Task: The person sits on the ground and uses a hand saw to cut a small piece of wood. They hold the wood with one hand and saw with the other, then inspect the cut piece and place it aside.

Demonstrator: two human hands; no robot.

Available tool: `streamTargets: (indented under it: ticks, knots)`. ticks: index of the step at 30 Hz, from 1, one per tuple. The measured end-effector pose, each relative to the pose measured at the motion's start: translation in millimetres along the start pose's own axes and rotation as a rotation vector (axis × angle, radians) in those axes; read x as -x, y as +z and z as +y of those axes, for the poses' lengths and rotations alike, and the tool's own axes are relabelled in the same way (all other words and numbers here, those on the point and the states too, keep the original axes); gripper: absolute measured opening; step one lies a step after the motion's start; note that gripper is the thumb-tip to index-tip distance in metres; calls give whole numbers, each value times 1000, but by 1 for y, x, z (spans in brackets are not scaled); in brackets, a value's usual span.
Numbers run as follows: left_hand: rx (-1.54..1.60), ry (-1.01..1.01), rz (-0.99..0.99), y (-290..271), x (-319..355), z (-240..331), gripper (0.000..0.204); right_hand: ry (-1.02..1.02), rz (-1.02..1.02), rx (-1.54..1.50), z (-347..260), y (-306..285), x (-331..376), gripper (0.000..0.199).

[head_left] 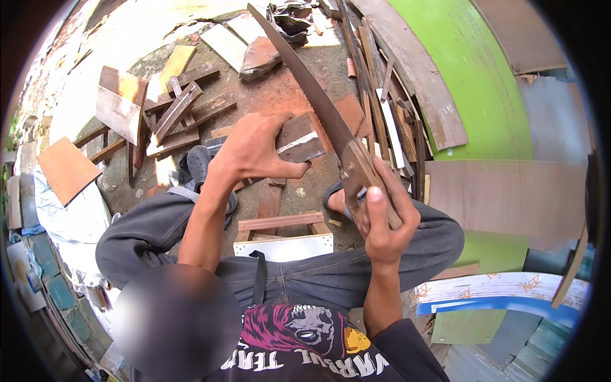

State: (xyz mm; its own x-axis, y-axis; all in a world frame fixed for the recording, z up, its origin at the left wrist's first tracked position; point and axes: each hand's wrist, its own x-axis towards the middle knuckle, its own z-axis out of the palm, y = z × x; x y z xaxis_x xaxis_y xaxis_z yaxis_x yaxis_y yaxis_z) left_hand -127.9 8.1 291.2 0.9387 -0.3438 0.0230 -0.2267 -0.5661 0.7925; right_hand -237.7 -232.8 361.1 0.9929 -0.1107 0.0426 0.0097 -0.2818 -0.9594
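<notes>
Head [178,325] blurred, wood piece [304,141] partly behind left fingers [267,122], saw handle [361,168] partly covered

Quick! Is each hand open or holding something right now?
Left hand: curved around a piece of wood; can't tell if it's gripping.
Right hand: closed, holding a saw by its handle.

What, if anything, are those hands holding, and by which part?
The right hand holds a handsaw by its wooden handle. The left hand spans a dark wood piece; whether it grips it is unclear.
</notes>
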Motion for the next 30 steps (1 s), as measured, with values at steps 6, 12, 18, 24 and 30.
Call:
streamTargets:
  ticks: [6, 12, 18, 24, 30]
  knots:
    - [72, -204, 132, -31, -1, -28, 65, -191, -114, 134, -9, -29, 3, 39]
    - [104, -74, 140, -30, 4, -32, 62, -141, 203, -282, -3, -67, 28, 37]
    - [200, -46, 113, -15, -2, -15, 65, -184, 206, -52, 1, -55, -31, 29]
    - [357, -169, 46, 7, 3, 17, 73, -44, -49, 196, -9, -31, -84, 45]
    - [306, -202, 76, 35, 7, 59, 65, 74, -235, 140, 8, 0, -89, 59]
